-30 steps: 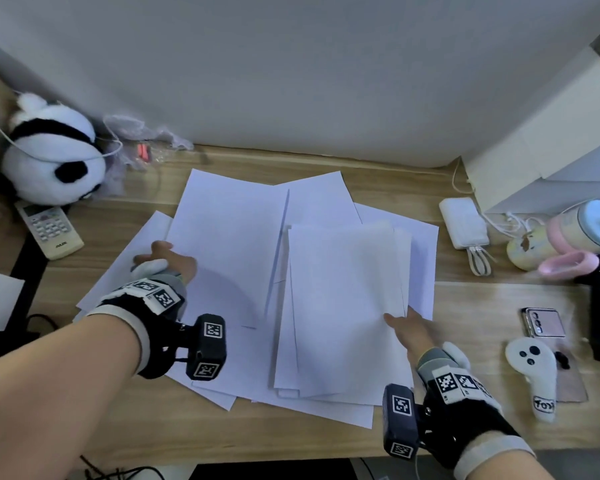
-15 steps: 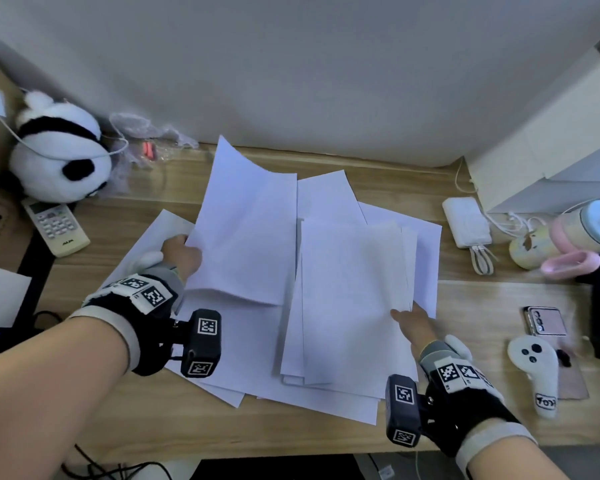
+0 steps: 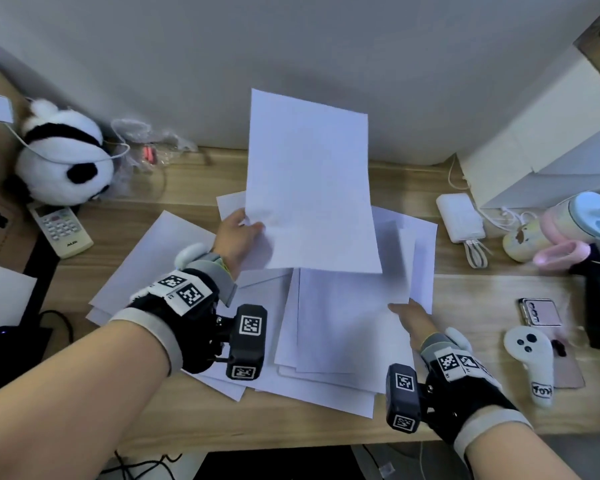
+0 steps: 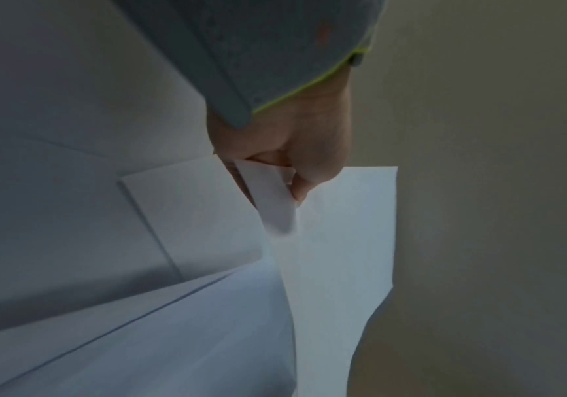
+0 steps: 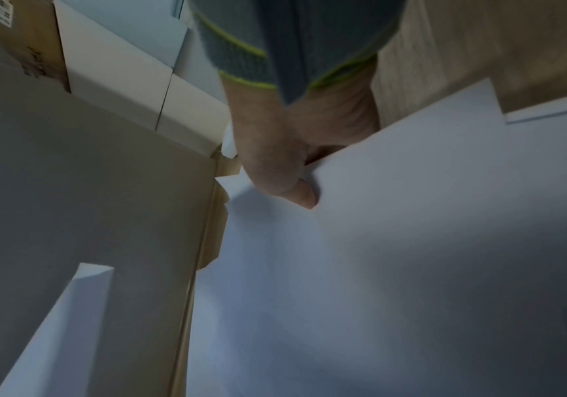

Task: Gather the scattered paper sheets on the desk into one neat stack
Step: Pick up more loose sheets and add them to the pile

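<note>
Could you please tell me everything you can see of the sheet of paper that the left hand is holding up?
The lifted sheet is plain white paper, blank on the side that shows, rectangular and slightly bowed. It stands raised and tilted above the sheets still lying on the desk, its top edge towards the wall. The left hand pinches it at its lower left edge, the thumb on the near face; the left wrist view shows that edge curled in the grip. Nothing else touches it.

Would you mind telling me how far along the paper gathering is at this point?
Early stage. A partial pile sits mid-desk, with the right hand gripping its edge. The left hand holds one lifted sheet above it, not yet laid down. Loose sheets at the left remain, and the edges are still uneven.
</note>
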